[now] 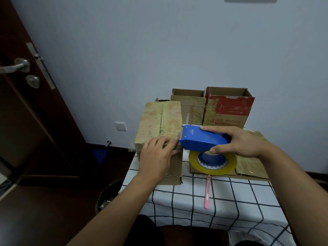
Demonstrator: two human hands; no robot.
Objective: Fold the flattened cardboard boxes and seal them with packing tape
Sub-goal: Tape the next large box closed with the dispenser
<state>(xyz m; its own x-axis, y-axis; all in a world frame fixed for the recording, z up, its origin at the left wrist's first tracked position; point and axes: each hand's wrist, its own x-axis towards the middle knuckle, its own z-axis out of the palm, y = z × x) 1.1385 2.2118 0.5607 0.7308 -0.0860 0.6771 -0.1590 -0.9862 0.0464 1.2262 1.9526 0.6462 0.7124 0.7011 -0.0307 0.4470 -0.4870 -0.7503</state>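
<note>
A closed, tape-covered cardboard box point(160, 121) stands at the left edge of the checked tabletop point(230, 196); a blue tape dispenser point(204, 139) with a yellow tape roll point(213, 164) touches its near right corner; flattened cardboard point(252, 164) lies right of the dispenser, two open boxes point(229, 107) behind

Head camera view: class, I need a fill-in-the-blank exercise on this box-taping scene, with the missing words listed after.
1. The right hand grips a tape dispenser coloured ____.
2. The left hand presses on the near edge of the closed ____ box.
3. The utility knife lying on the checked tablecloth is ____.
4. At the back, the red-printed box stands with its top ____.

Missing words: blue; cardboard; pink; open
</note>
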